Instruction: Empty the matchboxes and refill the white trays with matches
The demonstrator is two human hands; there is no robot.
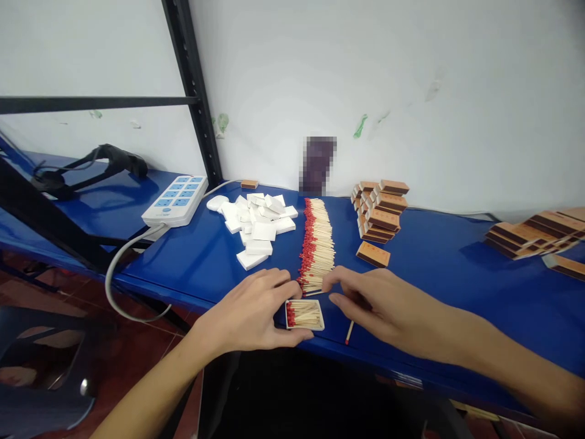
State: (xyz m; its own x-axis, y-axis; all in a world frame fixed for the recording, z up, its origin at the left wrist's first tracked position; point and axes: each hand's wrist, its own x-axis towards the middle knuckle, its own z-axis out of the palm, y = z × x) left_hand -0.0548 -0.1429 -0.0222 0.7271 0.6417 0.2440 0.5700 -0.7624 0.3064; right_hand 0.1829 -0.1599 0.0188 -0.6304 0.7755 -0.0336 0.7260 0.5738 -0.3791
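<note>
A small white matchbox tray (322,309) stands near the table's front edge, filled with red-headed matches (304,314). My left hand (262,311) grips it from the left, thumb along the near side and fingers at the far side. Just beyond the tray, a long row of loose matches (317,244) runs back toward the wall, red heads to the left. My right hand (365,299) hovers at the row's near end, thumb and forefinger apart, with nothing visible between them. A single match (350,333) pokes out from beneath this hand; its other end is hidden.
White empty-looking trays (262,230) lie heaped left of the matches. Brown matchbox sleeves (381,210) are stacked at right, with one loose sleeve (373,253) in front. More matchboxes (534,231) sit far right. A power strip (176,200) and black rack post (194,91) stand left.
</note>
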